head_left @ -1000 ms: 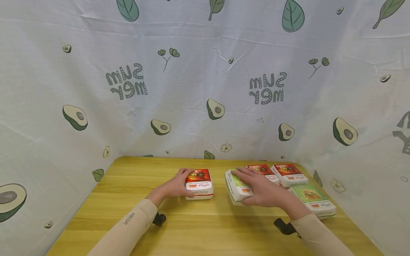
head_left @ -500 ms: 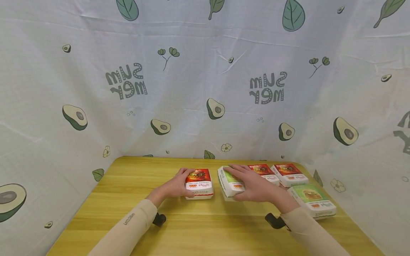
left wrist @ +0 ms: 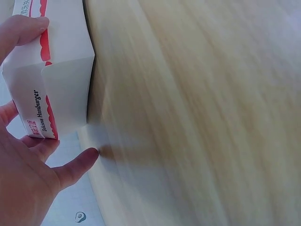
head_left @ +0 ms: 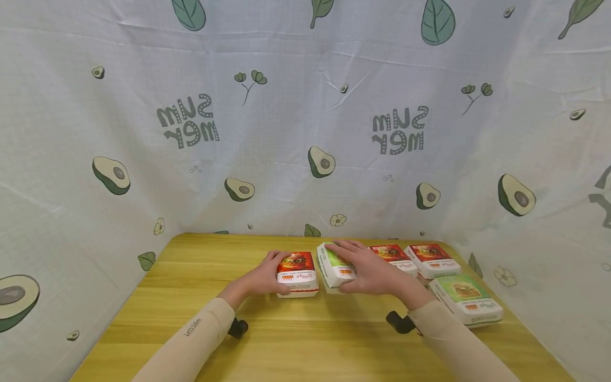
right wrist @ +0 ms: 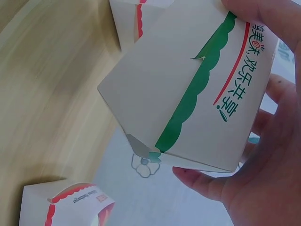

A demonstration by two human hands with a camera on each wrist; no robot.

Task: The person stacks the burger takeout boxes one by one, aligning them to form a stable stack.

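In the head view, my left hand [head_left: 264,275] grips the left side of a red and white hamburger box [head_left: 299,281], which sits flat on the table. Its thumb presses the near side, as the left wrist view shows of the white box wall [left wrist: 70,89]. Just to the right, my right hand [head_left: 374,269] holds a green and white hamburger box [head_left: 330,269], thumb in front and fingers over the far side. That box is tilted and held above the tabletop, close beside the red one. Its green scalloped flap edge [right wrist: 188,101] shows in the right wrist view.
Two more red hamburger boxes, one [head_left: 392,255] partly behind my right hand and another [head_left: 431,261] farther right, stand at the back. A second green box [head_left: 465,300] lies in front of them. A printed curtain [head_left: 286,127] hangs around the wooden table [head_left: 305,345].
My right hand has carried the green box leftward and slightly back, up to the red box. The left hand has stayed in place on its box.
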